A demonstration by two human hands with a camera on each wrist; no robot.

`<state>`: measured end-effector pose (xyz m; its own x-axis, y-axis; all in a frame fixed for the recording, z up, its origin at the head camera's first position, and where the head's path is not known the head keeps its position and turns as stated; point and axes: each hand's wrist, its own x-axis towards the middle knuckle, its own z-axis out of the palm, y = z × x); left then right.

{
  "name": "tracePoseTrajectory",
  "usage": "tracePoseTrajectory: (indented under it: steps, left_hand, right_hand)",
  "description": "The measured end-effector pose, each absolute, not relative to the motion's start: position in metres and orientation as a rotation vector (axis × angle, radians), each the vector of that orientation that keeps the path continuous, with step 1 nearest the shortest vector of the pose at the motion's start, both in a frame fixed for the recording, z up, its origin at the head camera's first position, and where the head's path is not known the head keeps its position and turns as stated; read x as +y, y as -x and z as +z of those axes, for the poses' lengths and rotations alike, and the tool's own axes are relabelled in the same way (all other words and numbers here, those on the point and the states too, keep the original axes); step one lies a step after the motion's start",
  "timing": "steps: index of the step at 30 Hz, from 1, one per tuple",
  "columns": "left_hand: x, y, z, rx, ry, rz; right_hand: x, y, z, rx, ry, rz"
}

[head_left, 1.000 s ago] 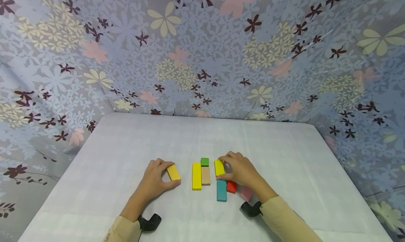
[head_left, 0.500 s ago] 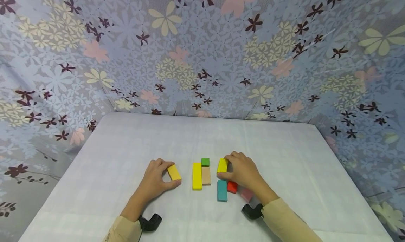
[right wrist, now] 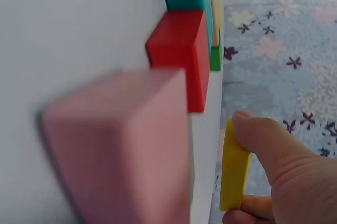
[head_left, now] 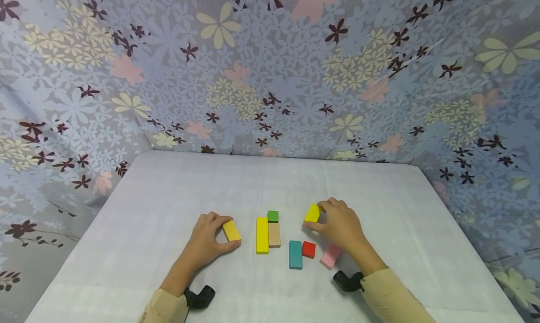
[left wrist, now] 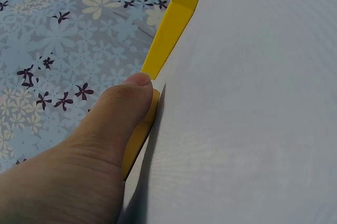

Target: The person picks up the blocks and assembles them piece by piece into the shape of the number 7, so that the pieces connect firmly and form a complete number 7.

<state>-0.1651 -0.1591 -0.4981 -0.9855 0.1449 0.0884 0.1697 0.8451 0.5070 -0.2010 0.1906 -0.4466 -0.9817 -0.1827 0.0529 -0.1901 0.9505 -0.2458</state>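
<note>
My left hand (head_left: 203, 239) pinches an orange-yellow block (head_left: 231, 230) by its two ends, thumb at the near end; in the left wrist view the thumb hides part of it. Farther right, my right hand (head_left: 341, 223) holds a bright yellow block (head_left: 312, 213) between thumb and fingers, tilted. The right wrist view shows that same yellow block (right wrist: 233, 166) apart from the other blocks. Between the hands a long yellow block (head_left: 262, 235) lies beside a tan block (head_left: 274, 235), with a small green block (head_left: 273, 216) at the tan one's far end.
Nearer the right forearm lie a teal block (head_left: 295, 255), a red block (head_left: 309, 249) beside it and a pink block (head_left: 331, 256) lying askew. All rest on a white-covered table (head_left: 202, 182). A flower-patterned cloth (head_left: 261, 79) hangs behind the far edge.
My right hand has moved the bright yellow block right and slightly away from beyond the teal block, turning it. The red and pink blocks show more fully. My left hand has stayed put.
</note>
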Motion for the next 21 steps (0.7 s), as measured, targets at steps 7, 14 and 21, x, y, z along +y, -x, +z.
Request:
tracePoseTrajectory:
  steps: [7,14,21]
  left_hand:
    - [-0.159,0.165,-0.497,-2.983,0.246,-0.823]
    - [-0.158,0.165,-0.496,-2.991,0.241,-0.829]
    - [-0.158,0.164,-0.495,-2.99,0.241,-0.83]
  right_hand:
    - [0.208,0.198,-0.448,-3.104,-0.209,0.39]
    - [0.223,0.191,-0.45,-3.133,-0.146,0.392]
    - [0.237,0.183,-0.451,-3.165,-0.083,0.435]
